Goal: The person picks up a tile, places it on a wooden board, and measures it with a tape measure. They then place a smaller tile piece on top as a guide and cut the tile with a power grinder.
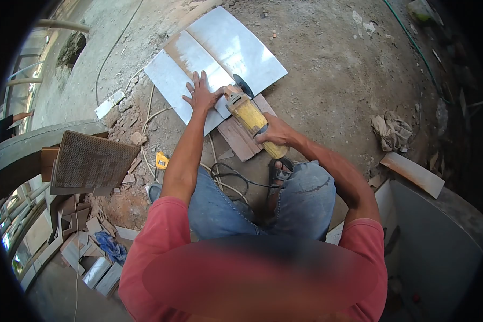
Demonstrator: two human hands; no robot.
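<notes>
My right hand (276, 131) is wrapped around the rear body of a yellow angle grinder (250, 115). The grinder's dark cutting disc (243, 85) stands on edge over a large, glossy white tile (255, 51), at a straight line that runs across it. My left hand (201, 97) lies on the tile with its fingers spread, its thumb reaching to the grinder's head. Brownish dust coats a strip of the tile. Beneath the tile's near edge are reddish-brown boards (236, 137). The grinder's black cord (233, 174) loops down between my legs.
A yellow tape measure (162, 160) lies on the ground by my left forearm. Further left, a tile with a gridded back (94, 161) leans near a concrete edge. Tile offcuts (96, 273) and a blue cloth (111, 247) are at lower left. Crumpled paper (392, 131) sits to the right.
</notes>
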